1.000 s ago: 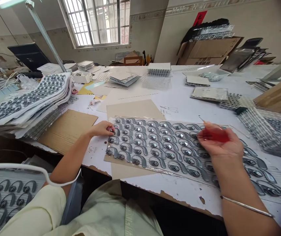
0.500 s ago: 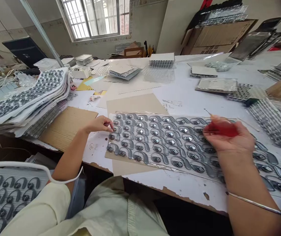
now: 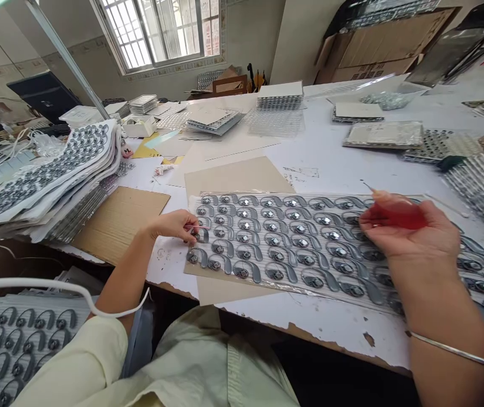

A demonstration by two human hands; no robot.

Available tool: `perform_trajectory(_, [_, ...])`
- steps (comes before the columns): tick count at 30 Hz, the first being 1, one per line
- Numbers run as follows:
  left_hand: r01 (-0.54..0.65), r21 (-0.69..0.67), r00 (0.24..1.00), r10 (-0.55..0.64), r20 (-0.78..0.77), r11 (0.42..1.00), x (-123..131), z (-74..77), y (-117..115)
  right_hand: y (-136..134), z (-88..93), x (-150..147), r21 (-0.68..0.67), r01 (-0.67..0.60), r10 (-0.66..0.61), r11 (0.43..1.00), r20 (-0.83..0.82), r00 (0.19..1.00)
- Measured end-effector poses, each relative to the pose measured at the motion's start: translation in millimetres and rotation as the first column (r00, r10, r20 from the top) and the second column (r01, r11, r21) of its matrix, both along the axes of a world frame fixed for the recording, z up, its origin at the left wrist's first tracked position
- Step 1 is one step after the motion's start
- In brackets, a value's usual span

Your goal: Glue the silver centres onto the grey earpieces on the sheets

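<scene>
carton (image 3: 377,37) lettering unreadable; right grip (image 3: 411,232) pinches red-handled pick (image 3: 394,216), left grip (image 3: 168,225) pinches thin pick (image 3: 195,227).

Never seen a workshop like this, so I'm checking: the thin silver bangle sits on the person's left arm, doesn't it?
Not quite: the thin silver bangle sits on the person's right arm, just behind the right hand, as the head view shows.

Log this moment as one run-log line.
Left hand: at sheet edge | Right hand: holds red tool over sheet
</scene>
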State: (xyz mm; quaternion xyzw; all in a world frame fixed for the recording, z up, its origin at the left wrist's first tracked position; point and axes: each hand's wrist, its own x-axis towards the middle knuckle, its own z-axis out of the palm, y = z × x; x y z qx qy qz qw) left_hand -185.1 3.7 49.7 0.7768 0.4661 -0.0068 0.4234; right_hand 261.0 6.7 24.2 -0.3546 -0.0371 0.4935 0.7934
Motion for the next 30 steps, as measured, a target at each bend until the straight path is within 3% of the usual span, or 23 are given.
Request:
perform_trajectory(8, [0.004,-0.011,1.000,-0.004,-0.002,1.000,2,-0.4,-1,1,-1.9,1,-0.015,0.008,-0.008,1.000,-0.011,1.000])
perform_trajectory(12, [-0.114,0.126,0.993,0.108,0.054,0.985,3,1.8,0,0,-3.0,4,-0.018,-0.001,0.000,1.000,-0.010,1.000])
perform_trajectory(16, [-0.349,0.373,0.937,0.314,0.153,0.860,5,-7.2,7,-1,-4.1,6,-0.023,-0.011,0.010,1.000,-0.015,1.000])
perform_trajectory(19, [-0.416,0.445,0.909,0.369,0.192,0.793,6,-19.8,14,-1,-4.5,6,-0.016,-0.022,0.022,1.000,-0.008,1.000])
perform_trajectory(25, [-0.387,0.407,0.922,0.346,0.173,0.827,5,-38.0,21,1,-3.6,5,-0.008,-0.014,0.014,1.000,-0.005,1.000])
perform_trajectory(30, [-0.389,0.435,0.921,0.336,0.198,0.812,7,-39.0,21,0,-4.7,5,-0.014,-0.004,0.004,1.000,-0.009,1.000])
